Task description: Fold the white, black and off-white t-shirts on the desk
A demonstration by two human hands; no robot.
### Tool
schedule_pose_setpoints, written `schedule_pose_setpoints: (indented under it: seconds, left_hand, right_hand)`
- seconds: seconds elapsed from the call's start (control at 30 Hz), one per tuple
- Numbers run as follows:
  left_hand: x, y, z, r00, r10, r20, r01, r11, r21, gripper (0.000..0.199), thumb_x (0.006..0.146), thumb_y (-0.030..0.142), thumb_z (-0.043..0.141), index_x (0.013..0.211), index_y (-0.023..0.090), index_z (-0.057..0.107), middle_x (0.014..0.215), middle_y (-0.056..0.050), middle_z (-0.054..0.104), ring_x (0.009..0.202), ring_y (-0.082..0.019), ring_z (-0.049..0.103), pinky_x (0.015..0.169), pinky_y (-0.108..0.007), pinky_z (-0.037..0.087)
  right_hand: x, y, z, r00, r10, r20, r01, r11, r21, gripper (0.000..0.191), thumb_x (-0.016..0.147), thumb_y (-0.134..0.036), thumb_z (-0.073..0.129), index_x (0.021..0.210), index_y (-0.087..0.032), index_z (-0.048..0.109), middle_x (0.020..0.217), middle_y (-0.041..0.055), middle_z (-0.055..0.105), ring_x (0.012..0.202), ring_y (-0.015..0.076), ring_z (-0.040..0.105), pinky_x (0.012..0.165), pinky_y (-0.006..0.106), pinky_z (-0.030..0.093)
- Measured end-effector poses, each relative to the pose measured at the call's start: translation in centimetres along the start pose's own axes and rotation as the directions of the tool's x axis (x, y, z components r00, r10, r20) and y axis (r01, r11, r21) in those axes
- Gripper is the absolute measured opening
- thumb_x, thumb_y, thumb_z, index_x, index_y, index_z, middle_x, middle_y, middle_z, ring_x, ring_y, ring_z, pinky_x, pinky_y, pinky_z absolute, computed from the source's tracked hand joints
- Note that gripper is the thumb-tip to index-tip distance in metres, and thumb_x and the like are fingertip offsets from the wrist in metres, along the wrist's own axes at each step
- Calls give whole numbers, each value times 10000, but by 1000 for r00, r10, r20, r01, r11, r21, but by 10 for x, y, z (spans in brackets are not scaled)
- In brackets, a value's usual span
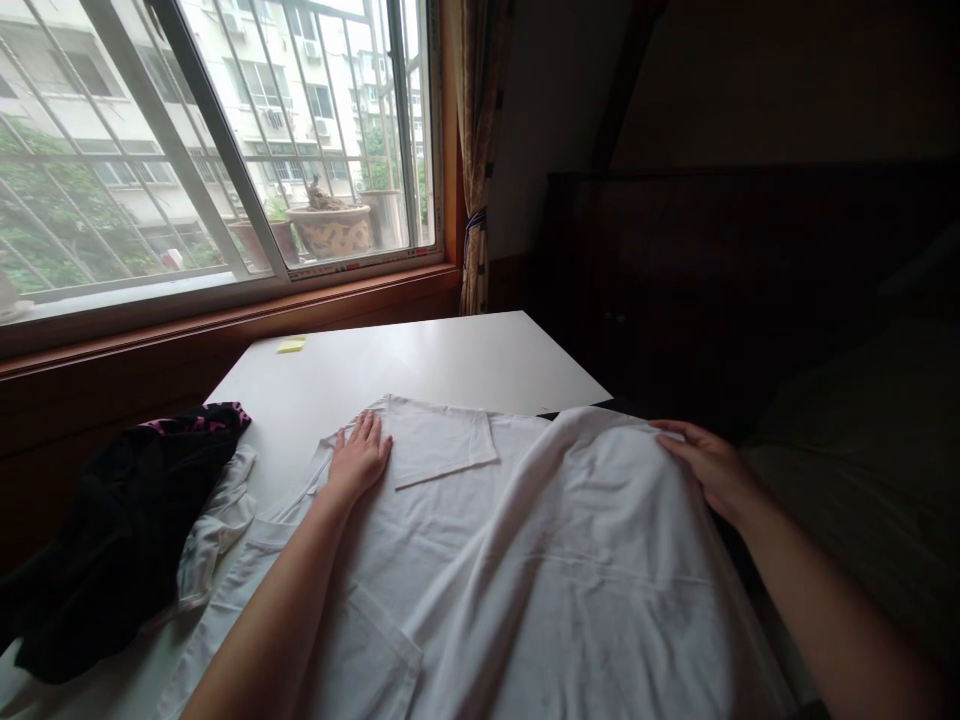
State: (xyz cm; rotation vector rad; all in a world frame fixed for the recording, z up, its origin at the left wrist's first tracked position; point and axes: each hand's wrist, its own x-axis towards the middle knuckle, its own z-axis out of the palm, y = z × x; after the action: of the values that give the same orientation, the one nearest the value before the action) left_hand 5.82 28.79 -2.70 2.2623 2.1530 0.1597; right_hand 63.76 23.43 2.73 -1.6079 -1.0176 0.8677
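Observation:
A white T-shirt (pixel 450 520) lies spread over the near part of the white table (pixel 465 350), with one short sleeve laid inward near its far edge. My left hand (pixel 361 452) rests flat on the shirt beside that sleeve, fingers stretched out. At the far right corner of the cloth, my right hand (pixel 705 460) pinches the shirt's edge between thumb and fingers. The right part of the shirt is lifted there in a loose, rounded fold. Some of the shirt's near end runs out of view.
Left of the shirt lies a black garment (pixel 127 540) with a pink pattern, on top of a crumpled white cloth (pixel 217 520). A yellow sticky note (pixel 291 344) is on the table's far left. Behind stand a barred window (pixel 225 140) and a tied curtain (pixel 476 160). The right side is dark.

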Motion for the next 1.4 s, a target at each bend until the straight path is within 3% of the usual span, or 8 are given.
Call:
schedule_pose_setpoints:
  seconds: [0.27, 0.47, 0.6, 0.83, 1.17, 1.4]
  left_hand:
    - [-5, -52, -5, 981, -192, -16, 192, 981, 23, 683, 1062, 474, 210, 1626, 97, 284, 1719, -150, 198, 1594, -294, 173, 1269, -588, 139]
    - [-1, -65, -4, 971, -240, -23, 240, 970, 29, 692, 1059, 485, 197, 1627, 98, 280, 1719, -149, 199, 1595, -283, 170, 1266, -591, 146]
    - [1, -69, -4, 965, -259, -30, 260, 965, 29, 699, 1054, 487, 187, 1623, 93, 290, 1718, -150, 204, 1593, -287, 176, 1263, -597, 154]
    - [3, -79, -5, 957, -289, -38, 290, 956, 35, 711, 1048, 489, 183, 1617, 78, 297, 1719, -153, 200, 1591, -285, 181, 1267, -584, 146]
    - [7, -93, -4, 933, -356, -62, 358, 933, 38, 717, 1045, 501, 178, 1607, 78, 319, 1714, -171, 212, 1588, -298, 186, 1256, -588, 168]
    - [14, -103, 0, 908, -413, -66, 415, 909, 29, 747, 1033, 516, 152, 1610, 65, 301, 1721, -149, 206, 1590, -290, 175, 1259, -610, 149]
  right_hand:
    - [6, -6, 0, 999, 18, -49, -18, 1000, 4, 345, 727, -404, 787, 1056, -301, 768, 1087, 31, 784, 1017, 275, 714, 797, 300, 589]
    - [24, -14, 15, 1000, 18, -8, -18, 1000, 2, 359, 751, -320, 752, 1106, -270, 758, 1080, 49, 779, 967, 254, 708, 741, 276, 565]
    - [43, -21, 26, 998, 32, 45, -28, 997, -73, 442, 736, -215, 702, 1173, -257, 758, 1199, 62, 761, 1030, 249, 705, 827, 283, 565]
    - [75, -13, 43, 997, 16, 76, -6, 992, -122, 444, 663, -138, 688, 1067, -284, 803, 1220, 50, 766, 1201, 282, 676, 1084, 395, 503]
    - [122, -18, 80, 989, -111, 98, 130, 969, -212, 532, 716, -129, 651, 1228, -233, 754, 1345, 52, 715, 1313, 269, 618, 1170, 420, 427]
    - [153, -20, 115, 975, -170, 147, 211, 914, -347, 595, 737, -136, 598, 1321, -174, 706, 1499, 106, 593, 1414, 292, 520, 1225, 391, 350]
